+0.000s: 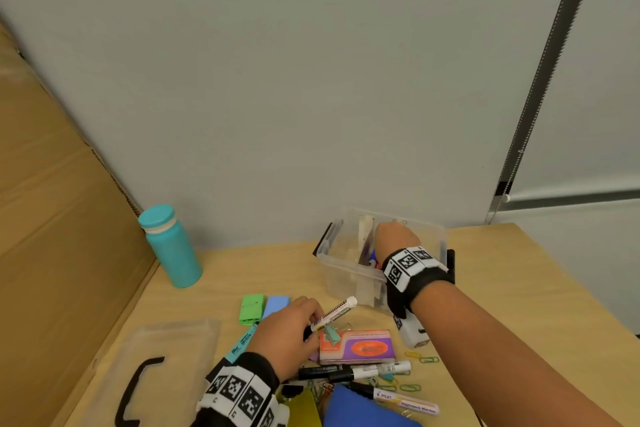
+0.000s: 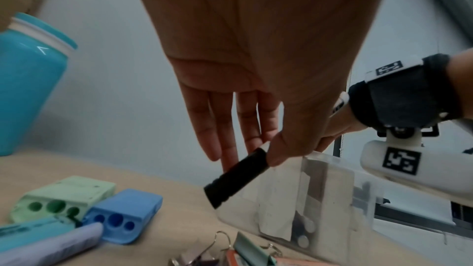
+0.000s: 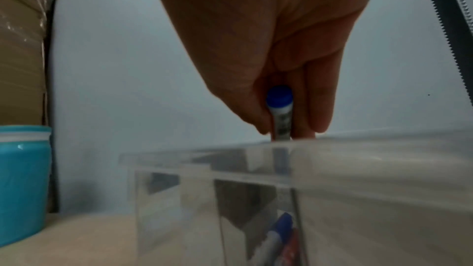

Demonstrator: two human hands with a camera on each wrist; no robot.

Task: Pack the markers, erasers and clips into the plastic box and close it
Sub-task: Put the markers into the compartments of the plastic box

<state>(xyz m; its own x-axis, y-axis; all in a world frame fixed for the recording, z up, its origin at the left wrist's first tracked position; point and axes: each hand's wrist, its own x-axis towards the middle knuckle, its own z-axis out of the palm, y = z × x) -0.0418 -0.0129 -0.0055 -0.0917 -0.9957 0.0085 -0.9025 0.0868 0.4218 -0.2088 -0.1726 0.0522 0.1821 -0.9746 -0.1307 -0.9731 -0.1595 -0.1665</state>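
The clear plastic box (image 1: 341, 274) stands open at the back of the table. My right hand (image 1: 394, 235) reaches down into it and pinches a blue-capped marker (image 3: 279, 108) upright just above the box rim (image 3: 358, 143). Other markers (image 3: 277, 236) lie inside the box. In front, my left hand (image 1: 311, 321) is lifted over the pile and pinches a white marker with a black cap (image 1: 335, 314) between thumb and fingers (image 2: 227, 149). A green block (image 1: 252, 308) and a blue block (image 1: 276, 304), both eraser-like, lie side by side left of it.
The box lid (image 1: 156, 367) with its black handle lies front left. A teal bottle (image 1: 170, 246) stands back left beside a cardboard wall. Near the front edge lie an orange-purple packet (image 1: 358, 347), several markers (image 1: 349, 371), binder clips (image 2: 202, 252) and paper clips (image 1: 424, 358).
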